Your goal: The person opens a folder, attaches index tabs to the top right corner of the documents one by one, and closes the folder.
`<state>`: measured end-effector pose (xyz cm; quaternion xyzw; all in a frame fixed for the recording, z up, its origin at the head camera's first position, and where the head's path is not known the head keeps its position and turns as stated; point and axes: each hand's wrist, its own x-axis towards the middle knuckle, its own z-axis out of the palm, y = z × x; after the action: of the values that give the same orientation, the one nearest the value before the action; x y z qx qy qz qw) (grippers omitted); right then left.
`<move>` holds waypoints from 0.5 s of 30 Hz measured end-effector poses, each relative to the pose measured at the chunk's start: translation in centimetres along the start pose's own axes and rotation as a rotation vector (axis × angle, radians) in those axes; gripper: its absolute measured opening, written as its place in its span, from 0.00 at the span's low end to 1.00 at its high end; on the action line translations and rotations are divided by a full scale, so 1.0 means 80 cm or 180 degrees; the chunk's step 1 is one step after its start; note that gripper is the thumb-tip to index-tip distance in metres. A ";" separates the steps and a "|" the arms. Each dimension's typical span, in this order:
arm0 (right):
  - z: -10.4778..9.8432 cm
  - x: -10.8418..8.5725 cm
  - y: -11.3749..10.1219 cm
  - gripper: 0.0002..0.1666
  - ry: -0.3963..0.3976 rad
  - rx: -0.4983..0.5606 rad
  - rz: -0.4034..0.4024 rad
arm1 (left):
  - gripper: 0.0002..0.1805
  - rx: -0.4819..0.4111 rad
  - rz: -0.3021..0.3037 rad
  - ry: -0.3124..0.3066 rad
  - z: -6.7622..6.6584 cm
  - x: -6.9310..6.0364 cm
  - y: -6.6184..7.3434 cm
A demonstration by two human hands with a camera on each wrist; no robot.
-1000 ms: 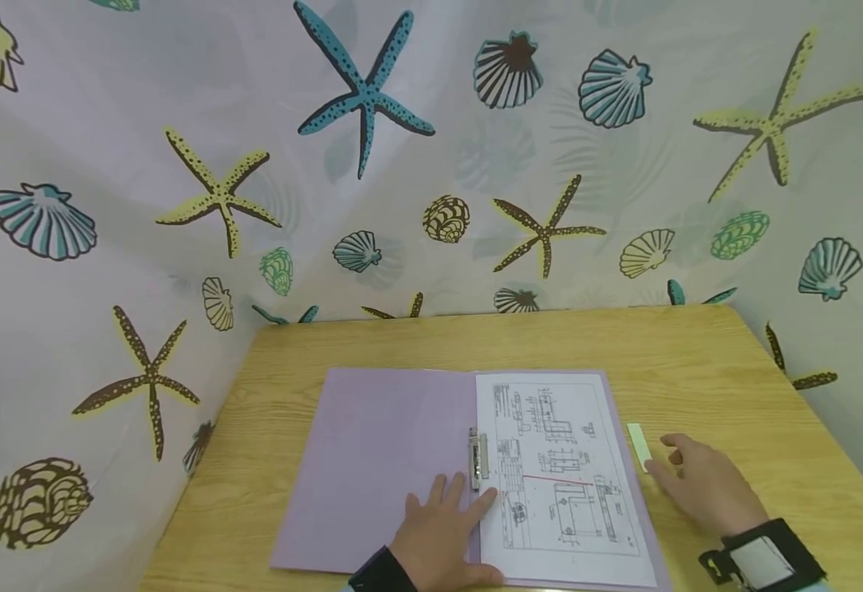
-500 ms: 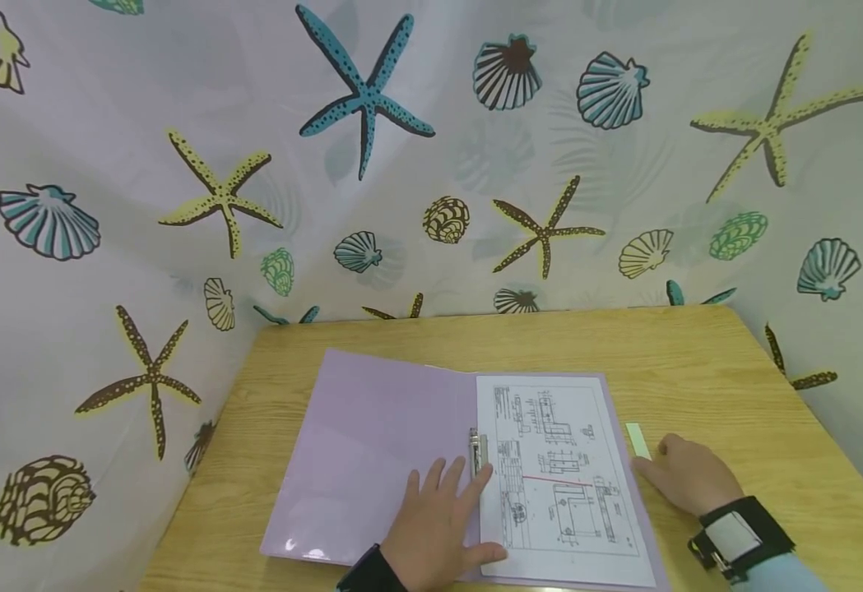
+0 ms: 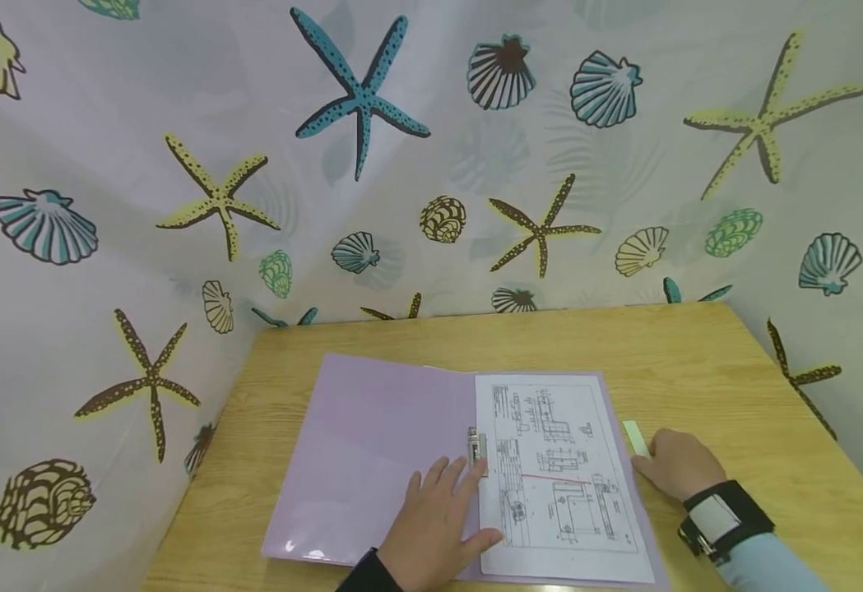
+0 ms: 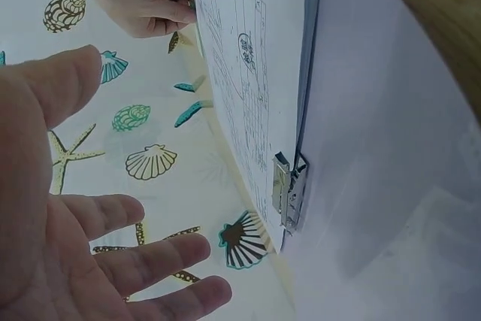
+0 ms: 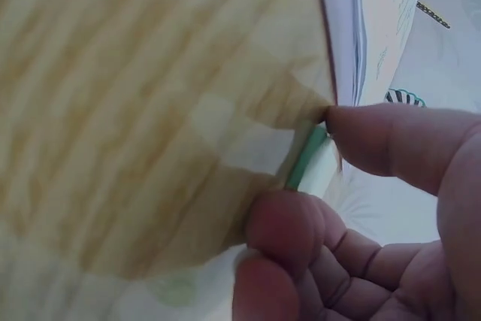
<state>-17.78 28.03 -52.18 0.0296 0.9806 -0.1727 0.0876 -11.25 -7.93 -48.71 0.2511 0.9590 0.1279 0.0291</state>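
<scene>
Head view, strip (image 3: 634, 437): pale green, on the bench (image 3: 705, 362) just beside the folder (image 3: 394, 411)'s right edge.
Head view, right grip (image 3: 681, 462): curled, thumb and forefinger at the strip's near end; with so little covered, the far end could swing or slip if it were lifted fast.
Head view, left grip (image 3: 431, 518): fingers spread across the fold near the clip (image 3: 475, 442), holding nothing; a sideways push could skew the folder or rub the sheet (image 3: 560, 460).
Head view, left cover (image 3: 327, 493): seems not to lie quite flat, so it might spring or drop if knocked.
Head view, edges: the folder reaches almost to the bottom of the frame; the bench's front edge is out of sight.
Head view, room: bare wood beyond the folder and a broad patch to the right; the left margin is narrower.
Left wrist view, clip: at the sheet's bound edge (shiny metal, with raised corners that could catch a finger); the left grip's fingers are straight, and I cannot tell whether the palm touches the folder.
Right wrist view, strip: green edge between thumb and fingertip, probably pinched, though blur hides how firmly.
Right wrist view, folder: its edge runs close by the thumb, so an inward move could snag it; more room lies away from it.
</scene>
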 end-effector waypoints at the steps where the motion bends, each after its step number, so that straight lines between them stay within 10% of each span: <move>1: 0.000 0.000 -0.002 0.19 0.0011 0.0007 -0.0012 | 0.46 -0.0013 -0.0004 0.0009 0.000 -0.001 -0.001; 15: 0.000 0.005 0.000 0.21 -0.0134 0.0218 0.0174 | 0.43 -0.0196 0.0032 0.0257 0.004 -0.012 -0.010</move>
<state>-18.16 28.02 -52.21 0.0558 0.9709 -0.2043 0.1118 -10.76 -9.03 -49.24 0.2494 0.9538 0.1676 -0.0026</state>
